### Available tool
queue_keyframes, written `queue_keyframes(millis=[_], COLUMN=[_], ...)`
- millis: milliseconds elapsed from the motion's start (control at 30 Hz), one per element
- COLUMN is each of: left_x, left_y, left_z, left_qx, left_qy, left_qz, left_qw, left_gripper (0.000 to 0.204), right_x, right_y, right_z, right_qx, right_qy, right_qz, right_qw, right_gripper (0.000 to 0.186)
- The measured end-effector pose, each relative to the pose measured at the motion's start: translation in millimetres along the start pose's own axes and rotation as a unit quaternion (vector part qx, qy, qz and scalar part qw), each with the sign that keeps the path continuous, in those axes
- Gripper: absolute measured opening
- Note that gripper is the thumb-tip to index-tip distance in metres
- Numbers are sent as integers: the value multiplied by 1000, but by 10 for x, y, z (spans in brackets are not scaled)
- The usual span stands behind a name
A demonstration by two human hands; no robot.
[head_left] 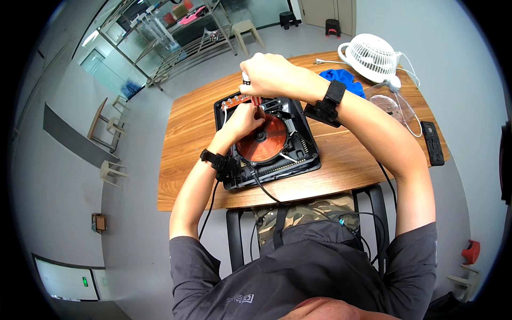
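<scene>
An opened induction cooker lies on the wooden table, its black housing exposing a round copper coil. Along its far left edge runs an orange circuit board with several round parts. My right hand is closed around the upright handle of a screwdriver, above the far side of the cooker. Just below, my left hand has its fingers pinched together by the screwdriver's lower end, at the coil's far left rim. What those fingertips hold, and the screwdriver's tip, are hidden.
At the table's far right stand a white fan, a bunched blue cloth and a clear plastic container. A black flat strip-like piece lies by the right edge. Black cables hang from both wrist straps. A metal rack stands beyond the table.
</scene>
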State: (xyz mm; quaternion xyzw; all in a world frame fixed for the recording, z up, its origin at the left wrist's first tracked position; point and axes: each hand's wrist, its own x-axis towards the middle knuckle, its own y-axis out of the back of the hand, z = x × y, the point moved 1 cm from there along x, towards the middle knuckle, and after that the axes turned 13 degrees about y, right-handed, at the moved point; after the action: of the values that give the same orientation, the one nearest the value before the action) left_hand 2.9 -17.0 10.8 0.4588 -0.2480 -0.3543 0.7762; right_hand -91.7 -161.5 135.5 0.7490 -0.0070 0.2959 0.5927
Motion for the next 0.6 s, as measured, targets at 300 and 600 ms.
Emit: queue_keyframes(millis=[300,600], left_x=[16,25], left_y=[-8,3], left_z=[-1,43], left_qx=[0,10], left_qy=[8,-1], left_qz=[-4,-10], left_qw=[1000,1000], left_gripper=[12,12], right_x=[-41,-43], right_y=[41,32], right_z=[22,27], right_qx=[10,1], right_qy=[2,-4], right_qz=[16,2], right_qw=[1000,1000], right_gripper=[33,31])
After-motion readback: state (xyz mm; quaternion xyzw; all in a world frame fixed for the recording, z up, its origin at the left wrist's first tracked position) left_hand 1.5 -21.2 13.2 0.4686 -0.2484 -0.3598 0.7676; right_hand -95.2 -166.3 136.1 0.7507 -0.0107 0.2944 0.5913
